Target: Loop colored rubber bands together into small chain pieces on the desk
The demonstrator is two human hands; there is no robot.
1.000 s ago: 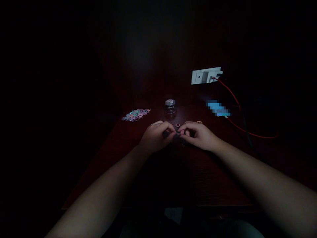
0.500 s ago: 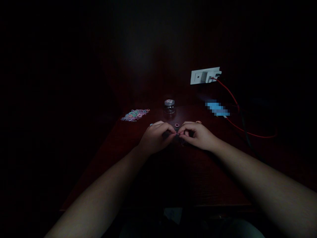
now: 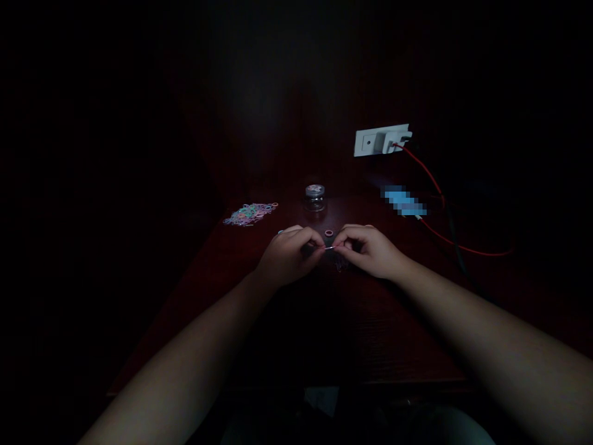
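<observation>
Band [image 3: 328, 248] taut between left hand [image 3: 288, 254] and right hand [image 3: 373, 252], an end pinched in each.

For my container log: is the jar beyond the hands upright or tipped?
Upright: the jar stands on the table, its lid uppermost.

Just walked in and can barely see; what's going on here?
Someone's left hand and right hand pinch a thin, pale strand between them over a dark red table. A pile of colourful bands lies to the left, a lidded jar stands beyond the hands, and a pinkish ring lies just past the strand.
</observation>
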